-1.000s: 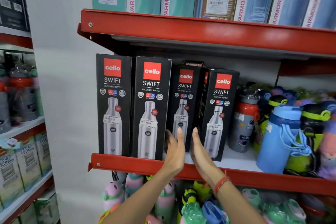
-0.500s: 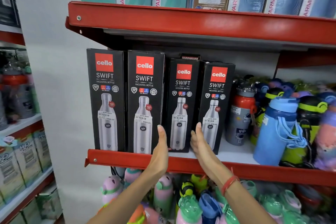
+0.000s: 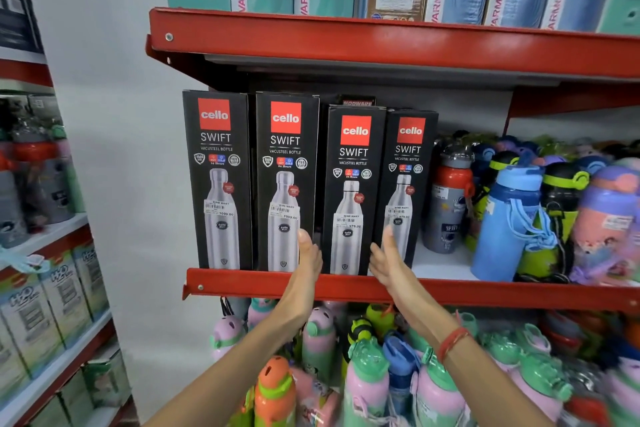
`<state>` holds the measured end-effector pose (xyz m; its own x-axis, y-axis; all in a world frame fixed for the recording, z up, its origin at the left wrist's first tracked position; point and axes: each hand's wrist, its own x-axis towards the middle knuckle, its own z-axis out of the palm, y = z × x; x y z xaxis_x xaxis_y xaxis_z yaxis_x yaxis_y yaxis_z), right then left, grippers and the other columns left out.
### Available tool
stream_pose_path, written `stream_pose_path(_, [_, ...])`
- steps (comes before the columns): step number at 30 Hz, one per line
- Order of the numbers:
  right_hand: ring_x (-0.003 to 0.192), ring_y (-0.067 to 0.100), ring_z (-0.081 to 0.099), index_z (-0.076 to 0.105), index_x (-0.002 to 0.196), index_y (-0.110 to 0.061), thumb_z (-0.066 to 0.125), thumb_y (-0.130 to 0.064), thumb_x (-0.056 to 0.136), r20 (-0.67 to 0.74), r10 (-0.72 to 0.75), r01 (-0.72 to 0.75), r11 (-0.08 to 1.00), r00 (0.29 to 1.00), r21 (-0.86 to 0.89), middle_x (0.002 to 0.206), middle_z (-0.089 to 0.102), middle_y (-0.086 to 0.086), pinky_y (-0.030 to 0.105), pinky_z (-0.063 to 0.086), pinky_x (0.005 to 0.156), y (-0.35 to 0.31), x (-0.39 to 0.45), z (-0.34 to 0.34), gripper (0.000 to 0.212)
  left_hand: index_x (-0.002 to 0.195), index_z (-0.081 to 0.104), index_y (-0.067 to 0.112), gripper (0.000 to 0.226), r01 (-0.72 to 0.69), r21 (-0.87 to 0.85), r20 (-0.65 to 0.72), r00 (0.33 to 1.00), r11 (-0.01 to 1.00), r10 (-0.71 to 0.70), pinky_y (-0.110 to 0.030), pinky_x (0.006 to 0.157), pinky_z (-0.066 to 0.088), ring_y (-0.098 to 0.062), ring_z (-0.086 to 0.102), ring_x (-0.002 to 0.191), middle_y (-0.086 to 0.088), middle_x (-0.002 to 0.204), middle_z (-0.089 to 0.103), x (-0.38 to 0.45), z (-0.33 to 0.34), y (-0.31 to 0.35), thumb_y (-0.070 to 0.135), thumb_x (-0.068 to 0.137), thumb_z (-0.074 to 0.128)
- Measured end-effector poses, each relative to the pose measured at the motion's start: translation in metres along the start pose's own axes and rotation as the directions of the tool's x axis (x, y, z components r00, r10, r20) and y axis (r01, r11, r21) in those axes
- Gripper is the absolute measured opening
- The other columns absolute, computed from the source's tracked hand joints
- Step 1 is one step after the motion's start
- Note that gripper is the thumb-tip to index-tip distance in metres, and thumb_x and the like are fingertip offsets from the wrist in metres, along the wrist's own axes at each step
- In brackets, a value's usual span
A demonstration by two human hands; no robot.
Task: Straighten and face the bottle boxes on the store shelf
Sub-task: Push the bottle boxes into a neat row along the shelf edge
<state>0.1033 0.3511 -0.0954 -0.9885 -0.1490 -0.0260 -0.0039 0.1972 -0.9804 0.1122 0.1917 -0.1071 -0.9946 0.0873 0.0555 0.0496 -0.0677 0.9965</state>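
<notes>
Four black "cello SWIFT" bottle boxes stand in a row on the red shelf [image 3: 242, 282]. The first box [image 3: 216, 180] and second box [image 3: 285, 184] sit at the front lip and face forward. The third box [image 3: 353, 184] is shorter and stands at the lip too. My left hand [image 3: 308, 253] presses flat on its left side, with the fingers slipped between it and the second box. On its right side lies my right hand [image 3: 388, 260], in the gap to the fourth box [image 3: 407, 177]. The fourth box stands a little further back.
Loose bottles crowd the shelf to the right, the nearest being a red-and-grey bottle [image 3: 450, 204] and a blue bottle [image 3: 509, 218]. The upper red shelf [image 3: 346, 42] hangs close above the boxes. Colourful bottles [image 3: 363, 374] fill the space below. Another rack [image 3: 52, 253] stands at the left.
The third box has come forward from behind the row to the shelf's front lip, between my two hands. The fourth box has turned to face more forward.
</notes>
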Motion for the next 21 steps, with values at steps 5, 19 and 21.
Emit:
stream_pose_path(5, [0.14, 0.018, 0.035, 0.023, 0.151, -0.016, 0.015, -0.069, 0.086, -0.028, -0.037, 0.039, 0.997, 0.999, 0.063, 0.157, 0.028, 0.006, 0.035, 0.018, 0.117, 0.0, 0.001, -0.008, 0.084, 0.146, 0.034, 0.022, 0.112, -0.141, 0.117, -0.203, 0.966, 0.983, 0.162, -0.044, 0.119, 0.022, -0.014, 0.04, 0.137, 0.0, 0.151, 0.041, -0.009, 0.004, 0.0, 0.092, 0.06, 0.014])
stream_pose_path(19, [0.147, 0.014, 0.014, 0.013, 0.152, -0.027, 0.025, -0.088, 0.071, -0.279, -0.059, 0.116, 0.974, 0.959, 0.193, 0.161, 0.011, -0.005, 0.042, 0.011, 0.12, 0.026, 0.041, -0.063, 0.102, 0.151, -0.009, 0.021, 0.096, -0.064, 0.251, -0.033, 0.997, 0.966, 0.075, -0.036, 0.12, -0.003, -0.011, -0.007, 0.148, 0.004, 0.162, -0.008, 0.024, 0.124, 0.001, 0.076, 0.074, 0.005])
stream_pose_path(21, [0.147, 0.012, 0.01, 0.011, 0.152, -0.031, 0.026, -0.094, 0.062, -0.247, -0.062, 0.112, 0.975, 0.967, 0.193, 0.162, 0.007, -0.005, 0.041, 0.01, 0.121, 0.026, 0.049, -0.067, 0.11, 0.15, -0.01, 0.021, 0.097, -0.04, 0.233, -0.066, 0.996, 0.972, 0.057, -0.039, 0.119, -0.001, -0.016, -0.005, 0.149, 0.001, 0.162, -0.006, 0.034, 0.129, -0.001, 0.077, 0.073, 0.005])
